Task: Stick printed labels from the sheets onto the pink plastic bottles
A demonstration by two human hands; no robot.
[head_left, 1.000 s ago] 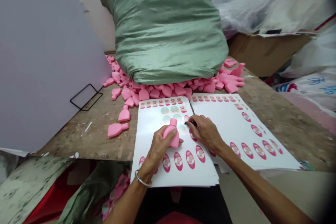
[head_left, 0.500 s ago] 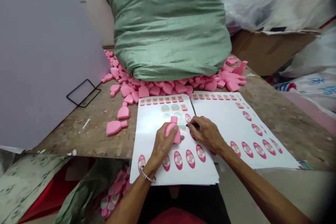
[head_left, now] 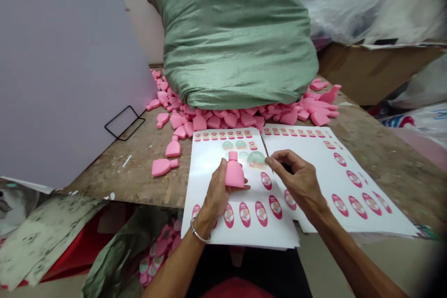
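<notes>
My left hand (head_left: 215, 192) is closed around a small pink plastic bottle (head_left: 234, 173), its cap end pointing away from me and its flat face up. Between the thumb and fingers of my right hand (head_left: 299, 178), a green, dome-shaped sticker (head_left: 256, 160) is pinched by its right edge, just right of the bottle. Something dark, partly hidden, sits within the right hand's curled fingers. Beneath both hands lies a white sticker sheet (head_left: 206, 174) printed with pink ovals, small labels and green domes. A second sticker sheet (head_left: 310, 156) lies to its right.
A large green sack (head_left: 237, 46) rests at the back on heaped pink bottles (head_left: 209, 120). A loose bottle (head_left: 164, 166) and a black wire frame (head_left: 125, 123) are on the left. Below the table's front edge, a bag holds labelled pink pieces (head_left: 159, 253).
A green sticker has come off the sheet and is now in my right hand, which has moved slightly right. The left hand still holds the bottle, its face now turned up more squarely.
</notes>
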